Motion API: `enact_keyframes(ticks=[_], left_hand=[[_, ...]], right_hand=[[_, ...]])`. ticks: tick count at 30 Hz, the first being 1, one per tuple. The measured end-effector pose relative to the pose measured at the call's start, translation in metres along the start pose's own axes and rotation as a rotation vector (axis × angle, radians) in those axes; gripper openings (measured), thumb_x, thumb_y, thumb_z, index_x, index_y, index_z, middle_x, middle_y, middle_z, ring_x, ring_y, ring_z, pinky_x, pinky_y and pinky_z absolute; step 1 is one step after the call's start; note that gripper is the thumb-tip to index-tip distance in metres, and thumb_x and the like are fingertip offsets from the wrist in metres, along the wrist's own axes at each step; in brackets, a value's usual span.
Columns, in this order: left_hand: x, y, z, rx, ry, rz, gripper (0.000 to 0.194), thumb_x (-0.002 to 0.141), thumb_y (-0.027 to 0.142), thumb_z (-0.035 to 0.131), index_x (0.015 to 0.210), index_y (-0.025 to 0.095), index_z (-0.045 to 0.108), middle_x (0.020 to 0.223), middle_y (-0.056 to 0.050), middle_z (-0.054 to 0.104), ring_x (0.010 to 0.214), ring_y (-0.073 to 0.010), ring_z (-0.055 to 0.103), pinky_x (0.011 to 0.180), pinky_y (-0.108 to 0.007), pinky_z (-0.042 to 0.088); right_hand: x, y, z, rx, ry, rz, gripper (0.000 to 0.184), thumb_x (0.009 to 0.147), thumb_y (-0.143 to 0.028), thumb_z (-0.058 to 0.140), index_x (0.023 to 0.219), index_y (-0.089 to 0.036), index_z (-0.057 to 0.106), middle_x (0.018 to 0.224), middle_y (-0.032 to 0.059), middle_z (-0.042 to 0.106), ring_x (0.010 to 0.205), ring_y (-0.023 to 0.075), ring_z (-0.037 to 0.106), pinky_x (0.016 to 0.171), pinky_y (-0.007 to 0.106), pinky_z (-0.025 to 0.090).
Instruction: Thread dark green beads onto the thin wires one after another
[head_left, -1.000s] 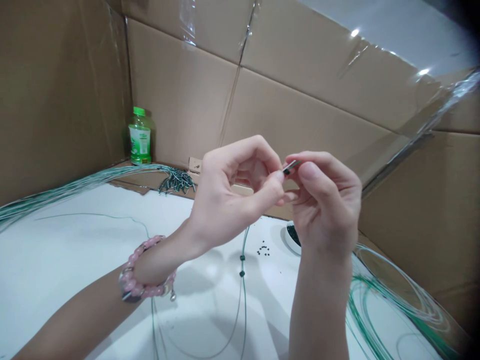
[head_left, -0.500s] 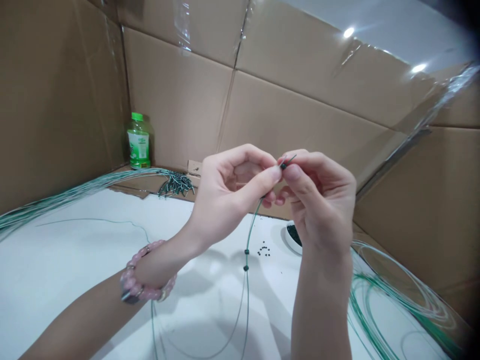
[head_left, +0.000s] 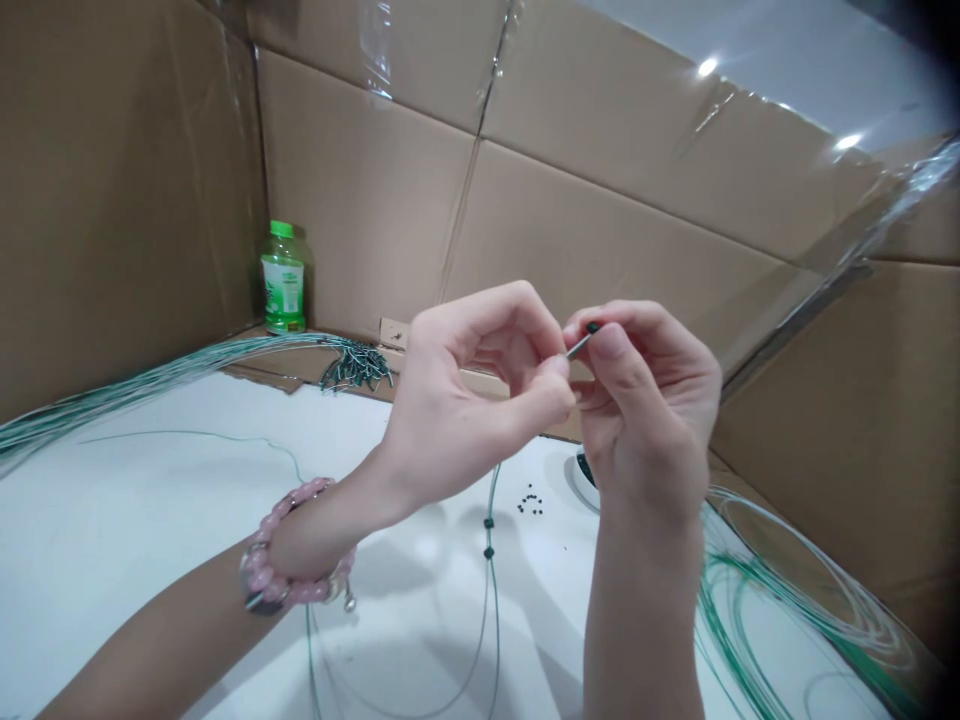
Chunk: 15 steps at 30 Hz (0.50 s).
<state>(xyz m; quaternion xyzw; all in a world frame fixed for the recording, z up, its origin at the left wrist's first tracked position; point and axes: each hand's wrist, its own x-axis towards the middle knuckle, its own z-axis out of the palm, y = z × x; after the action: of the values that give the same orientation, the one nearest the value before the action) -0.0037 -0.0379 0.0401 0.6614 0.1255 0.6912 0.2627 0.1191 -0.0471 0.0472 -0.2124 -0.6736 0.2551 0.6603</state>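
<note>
My left hand (head_left: 472, 390) is raised over the white table (head_left: 135, 530), its thumb and forefinger pinched on the end of a thin green wire (head_left: 491, 590) that hangs down in a loop. Two dark beads (head_left: 487, 536) sit on the hanging wire. My right hand (head_left: 645, 400) faces it, fingers closed, holding a small dark bead (head_left: 592, 327) at the wire's bare metal tip. The fingertips of both hands almost touch. A pink bead bracelet (head_left: 289, 545) is on my left wrist.
Cardboard walls enclose the table. A green bottle (head_left: 283, 277) stands in the far left corner. A long bundle of green wires (head_left: 150, 375) ends in a cluster of metal tips (head_left: 356, 365). Loose dark beads (head_left: 529, 498) lie beside a white dish (head_left: 581, 470). Coiled green wires (head_left: 795, 610) lie at the right.
The wire tip now sticks further out between my fingers, with the dark bead at its very end. Both hands stay raised at nearly the same spot.
</note>
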Motion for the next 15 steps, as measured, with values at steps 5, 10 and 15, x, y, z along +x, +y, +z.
enact_keyframes(ticks=[5, 10, 15], left_hand=[[0.0002, 0.0004, 0.0009, -0.008, 0.012, 0.002, 0.014, 0.071, 0.006, 0.056, 0.061, 0.017, 0.055, 0.054, 0.006, 0.055, 0.045, -0.0050, 0.053, 0.041, -0.014, 0.046], [-0.0001, 0.0003, 0.0012, 0.009, 0.015, -0.009, 0.014, 0.071, 0.007, 0.056, 0.061, 0.017, 0.055, 0.054, 0.005, 0.055, 0.044, -0.0053, 0.052, 0.038, -0.014, 0.044], [-0.0006, 0.0003, 0.0013, 0.011, 0.016, -0.010, 0.015, 0.070, 0.006, 0.057, 0.061, 0.017, 0.055, 0.055, 0.006, 0.055, 0.043, -0.0048, 0.051, 0.037, -0.013, 0.044]], right_hand=[[0.0010, 0.0017, -0.0004, 0.015, 0.004, -0.035, 0.005, 0.083, -0.025, 0.066, 0.083, -0.028, 0.070, 0.075, -0.0028, 0.066, 0.065, 0.0102, 0.062, 0.043, 0.019, 0.052], [0.0011, 0.0014, -0.0013, -0.018, 0.009, -0.060, 0.005, 0.081, -0.026, 0.067, 0.082, -0.030, 0.071, 0.076, -0.0037, 0.066, 0.071, 0.0103, 0.063, 0.047, 0.018, 0.052], [0.0007, 0.0006, -0.0015, -0.029, 0.020, -0.034, 0.005, 0.081, -0.027, 0.067, 0.081, -0.032, 0.071, 0.076, -0.0023, 0.066, 0.075, 0.0131, 0.064, 0.049, 0.020, 0.054]])
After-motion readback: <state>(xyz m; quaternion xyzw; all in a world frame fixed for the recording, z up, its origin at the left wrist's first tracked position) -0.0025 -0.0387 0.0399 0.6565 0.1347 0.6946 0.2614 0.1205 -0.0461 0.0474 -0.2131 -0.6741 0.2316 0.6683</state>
